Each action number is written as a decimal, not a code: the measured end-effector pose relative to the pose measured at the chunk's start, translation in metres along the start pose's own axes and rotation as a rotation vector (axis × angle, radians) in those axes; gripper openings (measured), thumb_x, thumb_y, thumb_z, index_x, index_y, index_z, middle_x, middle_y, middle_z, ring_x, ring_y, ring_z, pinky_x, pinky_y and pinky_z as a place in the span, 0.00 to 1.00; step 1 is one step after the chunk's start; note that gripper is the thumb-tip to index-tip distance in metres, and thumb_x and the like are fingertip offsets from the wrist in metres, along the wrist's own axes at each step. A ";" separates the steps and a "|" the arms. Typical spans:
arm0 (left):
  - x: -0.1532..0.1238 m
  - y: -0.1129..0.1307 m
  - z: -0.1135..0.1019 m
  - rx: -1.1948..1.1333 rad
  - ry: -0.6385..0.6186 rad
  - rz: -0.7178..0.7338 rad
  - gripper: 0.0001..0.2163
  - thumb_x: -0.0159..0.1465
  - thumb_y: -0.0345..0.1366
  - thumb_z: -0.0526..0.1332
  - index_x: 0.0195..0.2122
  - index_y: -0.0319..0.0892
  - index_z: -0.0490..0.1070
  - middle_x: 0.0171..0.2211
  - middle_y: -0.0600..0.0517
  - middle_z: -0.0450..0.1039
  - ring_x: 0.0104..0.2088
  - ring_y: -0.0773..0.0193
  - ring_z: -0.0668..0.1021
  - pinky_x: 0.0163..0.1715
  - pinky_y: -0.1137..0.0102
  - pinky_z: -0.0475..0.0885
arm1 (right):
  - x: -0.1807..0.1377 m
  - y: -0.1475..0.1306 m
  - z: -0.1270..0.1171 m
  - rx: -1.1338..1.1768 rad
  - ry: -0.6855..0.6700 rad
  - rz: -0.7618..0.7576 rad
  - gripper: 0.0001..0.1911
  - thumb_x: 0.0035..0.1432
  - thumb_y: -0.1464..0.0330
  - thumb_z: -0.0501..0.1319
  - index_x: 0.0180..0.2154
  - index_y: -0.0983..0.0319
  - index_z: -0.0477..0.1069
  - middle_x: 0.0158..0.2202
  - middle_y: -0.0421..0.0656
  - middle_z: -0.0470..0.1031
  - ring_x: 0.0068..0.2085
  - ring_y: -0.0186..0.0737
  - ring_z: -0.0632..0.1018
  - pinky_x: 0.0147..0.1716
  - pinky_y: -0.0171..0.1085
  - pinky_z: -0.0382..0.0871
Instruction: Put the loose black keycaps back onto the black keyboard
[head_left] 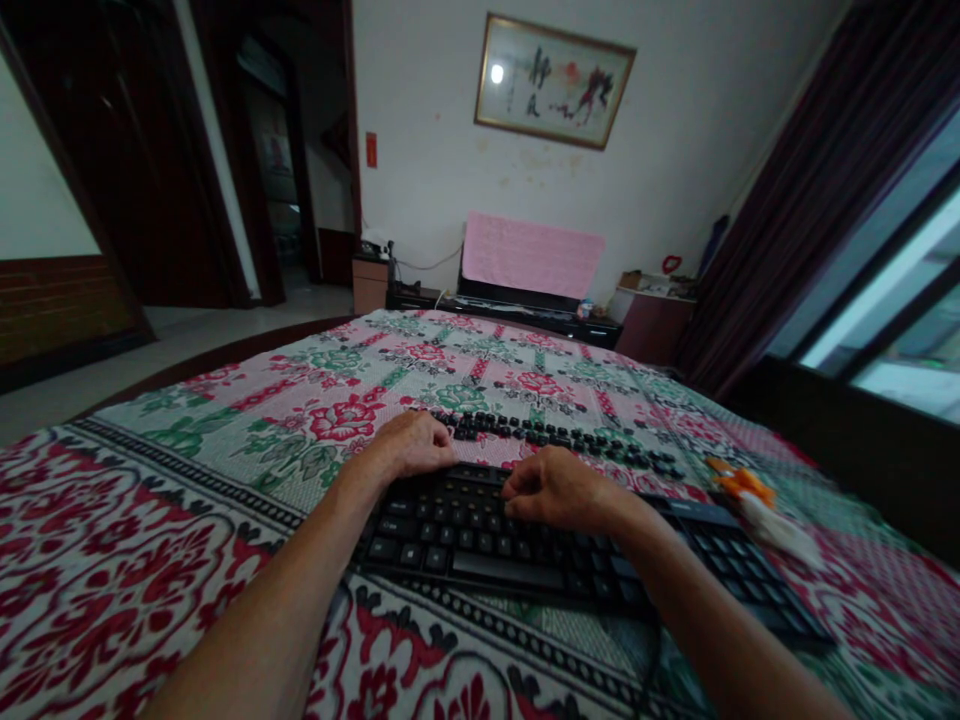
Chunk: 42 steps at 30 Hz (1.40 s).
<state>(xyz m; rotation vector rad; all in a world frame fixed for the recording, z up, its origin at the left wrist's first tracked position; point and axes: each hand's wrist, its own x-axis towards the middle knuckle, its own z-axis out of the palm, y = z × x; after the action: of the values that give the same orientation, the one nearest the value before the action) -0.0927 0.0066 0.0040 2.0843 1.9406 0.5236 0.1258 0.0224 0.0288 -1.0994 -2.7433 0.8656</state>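
A black keyboard [510,572] lies on the patterned bedspread in front of me. Its lower rows carry keys, while bare sockets with small yellowish spots show in the upper rows. Behind it, loose black keycaps [555,436] are laid out in rows. My left hand [416,442] is at the keyboard's upper left corner, beside the left end of the keycaps; its fingers are curled and their tips hidden. Over the upper middle of the keyboard, my right hand [559,487] has thumb and fingers pinched together close to the keys. Whatever is between them is too small to make out.
The bedspread [187,560] has red, green and white flowers. Right of the keyboard lie an orange and white item [750,490] and some whitish cloth [787,535]. A cable [651,665] runs toward me. A pink cloth [532,255] covers something on the far cabinet.
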 end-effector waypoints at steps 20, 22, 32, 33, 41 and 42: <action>0.004 -0.006 0.002 -0.069 -0.032 -0.008 0.13 0.44 0.45 0.55 0.22 0.42 0.73 0.18 0.57 0.67 0.21 0.70 0.68 0.19 0.76 0.56 | -0.002 -0.023 0.000 -0.150 0.009 0.085 0.08 0.39 0.71 0.54 0.18 0.66 0.70 0.13 0.36 0.58 0.18 0.26 0.59 0.17 0.27 0.52; 0.004 -0.009 0.003 -0.119 -0.049 0.007 0.13 0.44 0.44 0.56 0.22 0.41 0.72 0.18 0.56 0.67 0.21 0.69 0.68 0.20 0.76 0.57 | -0.005 -0.024 -0.002 -0.177 0.011 0.047 0.10 0.41 0.71 0.53 0.18 0.66 0.71 0.13 0.36 0.58 0.18 0.26 0.58 0.17 0.27 0.51; 0.005 -0.017 0.004 -0.306 -0.053 -0.023 0.12 0.44 0.42 0.56 0.22 0.39 0.72 0.17 0.56 0.65 0.20 0.70 0.66 0.18 0.77 0.57 | 0.060 -0.008 -0.001 -0.410 0.368 -0.011 0.13 0.46 0.70 0.51 0.31 0.61 0.73 0.27 0.41 0.73 0.28 0.33 0.69 0.28 0.30 0.57; 0.005 -0.016 0.004 -0.301 -0.053 -0.022 0.12 0.44 0.42 0.56 0.23 0.39 0.72 0.17 0.56 0.65 0.20 0.71 0.66 0.18 0.77 0.56 | 0.069 -0.006 0.000 -0.434 0.380 0.018 0.13 0.46 0.69 0.52 0.32 0.60 0.73 0.28 0.41 0.73 0.29 0.33 0.70 0.28 0.30 0.57; 0.005 -0.016 0.005 -0.291 -0.033 -0.024 0.13 0.44 0.43 0.56 0.22 0.39 0.71 0.17 0.57 0.63 0.19 0.72 0.64 0.17 0.78 0.55 | 0.093 0.002 0.011 -0.493 0.341 0.097 0.12 0.46 0.67 0.53 0.32 0.58 0.72 0.30 0.41 0.74 0.32 0.35 0.71 0.31 0.31 0.59; 0.005 -0.016 0.005 -0.291 -0.030 -0.023 0.13 0.44 0.43 0.56 0.22 0.39 0.71 0.17 0.57 0.63 0.20 0.72 0.64 0.17 0.78 0.55 | 0.094 0.002 0.012 -0.501 0.343 0.108 0.12 0.45 0.67 0.53 0.31 0.59 0.72 0.29 0.42 0.74 0.32 0.36 0.71 0.31 0.31 0.59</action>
<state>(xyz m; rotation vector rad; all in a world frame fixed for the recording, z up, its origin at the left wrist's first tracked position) -0.1050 0.0131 -0.0070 1.8753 1.7495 0.7176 0.0540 0.0793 0.0035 -1.3258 -2.6775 -0.0307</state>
